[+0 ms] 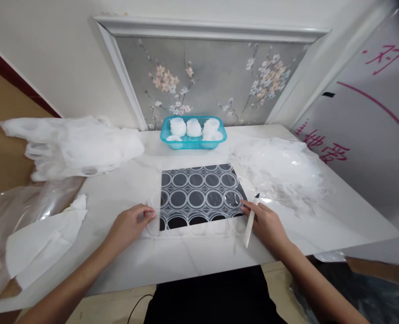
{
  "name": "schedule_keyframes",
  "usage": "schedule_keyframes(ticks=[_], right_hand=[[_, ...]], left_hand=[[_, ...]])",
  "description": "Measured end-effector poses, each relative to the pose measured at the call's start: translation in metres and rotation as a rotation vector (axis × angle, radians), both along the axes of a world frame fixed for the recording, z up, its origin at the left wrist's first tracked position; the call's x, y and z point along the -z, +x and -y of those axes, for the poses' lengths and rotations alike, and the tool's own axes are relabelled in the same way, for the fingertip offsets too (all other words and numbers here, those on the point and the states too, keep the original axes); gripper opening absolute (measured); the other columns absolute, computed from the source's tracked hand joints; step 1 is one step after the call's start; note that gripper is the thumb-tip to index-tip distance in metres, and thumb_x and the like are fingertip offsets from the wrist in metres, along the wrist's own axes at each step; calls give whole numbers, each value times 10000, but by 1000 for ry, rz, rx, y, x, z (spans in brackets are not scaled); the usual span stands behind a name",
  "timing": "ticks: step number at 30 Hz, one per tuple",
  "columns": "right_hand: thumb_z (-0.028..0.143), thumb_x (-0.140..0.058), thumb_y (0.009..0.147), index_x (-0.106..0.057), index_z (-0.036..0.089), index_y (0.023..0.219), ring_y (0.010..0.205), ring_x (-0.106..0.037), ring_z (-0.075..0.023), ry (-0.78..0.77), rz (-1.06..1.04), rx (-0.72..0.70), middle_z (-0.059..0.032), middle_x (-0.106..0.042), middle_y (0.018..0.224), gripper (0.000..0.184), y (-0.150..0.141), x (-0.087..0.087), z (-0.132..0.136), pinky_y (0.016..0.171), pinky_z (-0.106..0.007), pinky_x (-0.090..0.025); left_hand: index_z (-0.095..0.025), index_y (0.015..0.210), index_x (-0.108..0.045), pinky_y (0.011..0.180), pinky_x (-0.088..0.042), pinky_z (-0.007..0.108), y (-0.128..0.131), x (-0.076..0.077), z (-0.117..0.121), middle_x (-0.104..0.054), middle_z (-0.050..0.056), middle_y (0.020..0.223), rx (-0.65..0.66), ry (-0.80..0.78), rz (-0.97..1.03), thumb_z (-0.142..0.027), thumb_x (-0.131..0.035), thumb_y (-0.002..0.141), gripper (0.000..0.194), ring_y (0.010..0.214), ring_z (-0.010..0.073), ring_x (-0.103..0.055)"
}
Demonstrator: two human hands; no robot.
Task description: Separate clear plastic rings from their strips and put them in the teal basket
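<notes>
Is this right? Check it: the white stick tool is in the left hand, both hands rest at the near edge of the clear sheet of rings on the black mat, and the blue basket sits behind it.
Not quite. The head view shows the white stick tool in the right hand, not the left hand. The rest stands: both hands rest at the near edge of the clear sheet of rings on the black mat, and the blue basket sits behind it.

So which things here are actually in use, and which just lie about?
In use: left hand and right hand on clear circle-cut plastic sheet over black mat; right holds white pen-like tool.
Lying about: turquoise basket, white film heaps.
</notes>
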State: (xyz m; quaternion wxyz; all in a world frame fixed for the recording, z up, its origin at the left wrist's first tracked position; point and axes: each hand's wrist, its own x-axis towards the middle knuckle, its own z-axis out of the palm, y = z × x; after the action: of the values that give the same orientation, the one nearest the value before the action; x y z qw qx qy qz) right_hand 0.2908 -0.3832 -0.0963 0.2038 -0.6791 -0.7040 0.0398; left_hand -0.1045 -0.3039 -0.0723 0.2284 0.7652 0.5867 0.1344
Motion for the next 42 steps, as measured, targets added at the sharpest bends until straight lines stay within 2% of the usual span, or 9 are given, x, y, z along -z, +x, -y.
schedule_keyframes(ticks=[3,6,12,15,17,20,22,33,42], right_hand=[[417,-432,945,-617,191,1205,775,-616,-246,-1,33,25,-75,-625,742,392,5,-6,-11,653,-316,-463],[395,-424,949,-620,202,1201,818,-622,-247,-1,23,48,-89,-661,819,373,11,-16,-44,707,-328,-475],[282,-456,937,-588,156,1243,1047,-588,-235,-91,167,-55,-122,-676,1048,356,6,-38,-154,901,-310,-435],[296,-528,896,-588,116,1238,1114,-552,-273,-212,300,5,-171,-671,1077,392,2,-44,-195,907,-333,-428],[299,-591,851,-626,91,1175,1083,-574,-291,-270,317,29,-193,-680,1055,386,4,-44,-209,870,-339,-444],[285,-629,813,-680,110,1071,978,-636,-263,-355,318,41,-172,-706,983,316,10,-41,-214,796,-302,-459],[281,-616,816,-698,128,1030,935,-654,-249,-380,307,50,-156,-714,959,275,14,-40,-212,747,-284,-459],[182,-473,868,-701,166,1013,1002,-616,-255,-141,232,194,-137,-694,1017,270,6,-62,-217,755,-290,-431],[346,-542,868,-692,193,1040,958,-630,-274,44,34,290,-112,-708,998,274,-5,-55,-230,777,-328,-440]], left_hand=[[-256,997,-655,669,-458,263,-3,1,-2,-664,-5,889,-17,-4,-24,-539,-532,798,368,707,167,-611],[-245,1100,-608,716,-460,277,-2,-4,-21,-641,15,1007,-42,62,-38,-534,-509,817,416,793,184,-624],[-154,1168,-592,923,-408,325,20,-7,-126,-620,100,1176,-167,134,66,-446,-576,758,504,1087,256,-567],[-134,1139,-610,820,-451,296,34,-1,-174,-663,99,1090,-209,104,87,-414,-586,729,497,968,232,-618],[-148,980,-670,730,-456,274,40,2,-192,-697,70,919,-205,78,86,-360,-650,643,399,846,219,-633],[-177,681,-660,631,-429,262,44,4,-199,-664,32,675,-179,50,105,-278,-675,565,155,695,201,-613],[-185,607,-623,612,-416,258,44,2,-196,-654,25,649,-162,52,149,-264,-659,566,97,666,190,-602],[-145,755,-609,655,-463,263,23,-17,-190,-724,86,757,-245,58,536,-386,-681,611,289,745,197,-659],[-122,816,-628,586,-463,261,32,-9,-195,-731,115,827,-317,108,492,-343,-650,680,261,647,178,-642]])
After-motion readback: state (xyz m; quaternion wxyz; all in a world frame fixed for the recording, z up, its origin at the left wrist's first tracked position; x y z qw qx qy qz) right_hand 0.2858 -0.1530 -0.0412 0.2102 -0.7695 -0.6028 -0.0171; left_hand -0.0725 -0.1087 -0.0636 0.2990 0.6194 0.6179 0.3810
